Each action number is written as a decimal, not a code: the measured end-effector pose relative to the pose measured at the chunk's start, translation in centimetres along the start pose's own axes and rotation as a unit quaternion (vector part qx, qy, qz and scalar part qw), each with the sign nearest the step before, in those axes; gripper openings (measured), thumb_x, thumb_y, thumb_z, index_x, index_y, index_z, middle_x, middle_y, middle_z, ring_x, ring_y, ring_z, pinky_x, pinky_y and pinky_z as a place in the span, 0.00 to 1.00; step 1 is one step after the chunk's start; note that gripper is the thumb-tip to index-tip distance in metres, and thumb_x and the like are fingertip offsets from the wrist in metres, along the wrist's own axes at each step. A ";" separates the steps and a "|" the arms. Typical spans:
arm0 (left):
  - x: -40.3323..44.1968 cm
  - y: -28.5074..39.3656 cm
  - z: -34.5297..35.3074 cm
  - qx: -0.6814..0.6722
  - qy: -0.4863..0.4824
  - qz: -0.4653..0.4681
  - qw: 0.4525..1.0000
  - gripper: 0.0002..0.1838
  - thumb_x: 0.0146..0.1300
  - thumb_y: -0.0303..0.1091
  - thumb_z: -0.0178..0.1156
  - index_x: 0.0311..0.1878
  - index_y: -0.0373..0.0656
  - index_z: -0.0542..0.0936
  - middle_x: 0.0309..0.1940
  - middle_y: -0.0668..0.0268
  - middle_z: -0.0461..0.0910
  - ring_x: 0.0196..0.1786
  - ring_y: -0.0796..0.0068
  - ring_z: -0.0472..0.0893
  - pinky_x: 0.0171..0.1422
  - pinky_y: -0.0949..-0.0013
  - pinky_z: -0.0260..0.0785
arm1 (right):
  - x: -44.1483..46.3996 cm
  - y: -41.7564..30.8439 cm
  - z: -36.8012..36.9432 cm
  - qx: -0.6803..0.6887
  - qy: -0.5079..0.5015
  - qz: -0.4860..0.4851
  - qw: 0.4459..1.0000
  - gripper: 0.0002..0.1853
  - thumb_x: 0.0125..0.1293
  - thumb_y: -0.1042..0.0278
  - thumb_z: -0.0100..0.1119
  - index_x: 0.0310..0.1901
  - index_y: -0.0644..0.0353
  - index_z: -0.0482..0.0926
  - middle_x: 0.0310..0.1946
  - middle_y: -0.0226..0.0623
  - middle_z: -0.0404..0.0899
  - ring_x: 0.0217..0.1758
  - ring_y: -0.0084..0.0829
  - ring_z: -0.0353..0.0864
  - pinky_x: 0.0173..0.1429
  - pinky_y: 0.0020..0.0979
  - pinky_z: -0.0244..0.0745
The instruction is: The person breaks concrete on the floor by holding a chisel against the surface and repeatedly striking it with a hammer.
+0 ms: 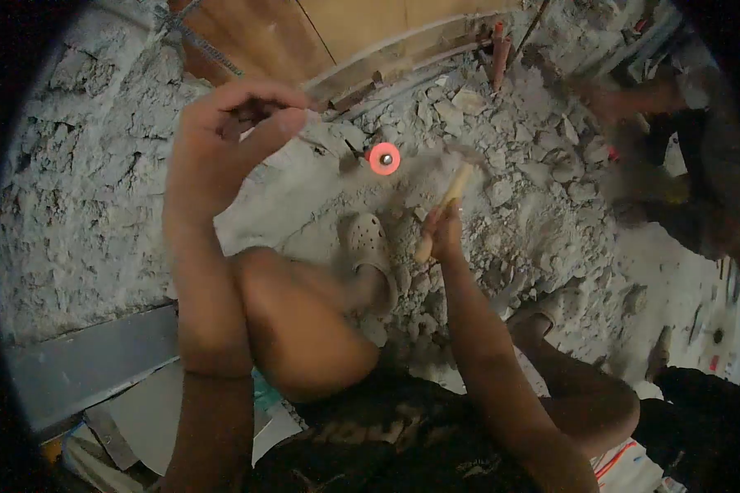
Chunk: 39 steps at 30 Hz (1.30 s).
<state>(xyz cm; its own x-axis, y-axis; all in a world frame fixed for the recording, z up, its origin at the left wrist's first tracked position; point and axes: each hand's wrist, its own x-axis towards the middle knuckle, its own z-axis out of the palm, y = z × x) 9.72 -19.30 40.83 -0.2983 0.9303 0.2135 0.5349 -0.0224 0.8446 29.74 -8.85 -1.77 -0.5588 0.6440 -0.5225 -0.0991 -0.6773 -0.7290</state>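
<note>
My left hand (214, 148) is raised at the left, thumb and fingers pinched together. Something thin and dark shows just past the fingertips, but I cannot make out what they hold. To the right and lower, my right hand (445, 232) grips the pale wooden handle of a hammer (459, 186); its head end is blurred against the rubble. Between the hands is a pinkish-red disc (374, 165) with a shiny metal centre. I cannot tell whether it hangs or rests on something.
Broken rubble (543, 181) covers the ground around my clogs (370, 246). A rough concrete wall (90, 205) rises at the left, with wooden boards (263, 37) at the top. Orange-red pipes (500, 57) stick up behind. Another person's arm (641, 103) is at the right, blurred.
</note>
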 end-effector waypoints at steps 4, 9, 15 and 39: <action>0.2 0.8 -0.2 0.009 0.035 0.001 0.999 0.09 0.59 0.26 0.64 0.43 0.38 0.80 0.34 0.69 0.80 0.37 0.81 0.77 0.43 0.76 0.69 | 1.4 1.9 1.9 0.081 0.046 -0.039 0.995 0.31 0.69 0.34 0.38 0.35 0.59 0.74 0.20 0.35 0.71 0.18 0.30 0.70 0.22 0.33 0.67; 2.5 0.0 -1.1 0.008 -0.031 -0.019 0.999 0.14 0.58 0.31 0.64 0.47 0.38 0.79 0.36 0.67 0.80 0.37 0.77 0.78 0.46 0.74 0.71 | -1.8 0.6 4.0 -0.171 -0.014 0.072 0.982 0.33 0.67 0.33 0.42 0.31 0.61 0.76 0.23 0.37 0.76 0.23 0.34 0.76 0.25 0.34 0.70; 6.8 -10.7 4.2 0.050 -0.205 -0.069 0.975 0.34 0.53 0.38 0.70 0.61 0.38 0.70 0.52 0.60 0.72 0.50 0.72 0.74 0.54 0.69 0.70 | -0.1 6.7 -7.9 -0.460 0.020 -0.104 0.882 0.22 0.66 0.49 0.49 0.47 0.63 0.73 0.26 0.50 0.79 0.25 0.48 0.79 0.30 0.43 0.75; 7.7 -38.6 23.6 0.135 -0.105 -0.024 0.985 0.25 0.43 0.42 0.70 0.47 0.45 0.78 0.39 0.56 0.81 0.40 0.57 0.80 0.42 0.59 0.73 | -7.0 1.4 -11.9 -0.681 -0.066 0.007 0.729 0.29 0.61 0.58 0.54 0.60 0.64 0.62 0.26 0.49 0.78 0.31 0.53 0.81 0.30 0.47 0.75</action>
<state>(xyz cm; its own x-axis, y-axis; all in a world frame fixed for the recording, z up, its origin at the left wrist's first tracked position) 5.45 -2.64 -1.74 -0.1734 0.9838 0.0454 0.7232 0.0959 0.6839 43.30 -10.14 -4.38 -0.6344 0.5403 -0.5529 0.7676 0.3557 -0.5332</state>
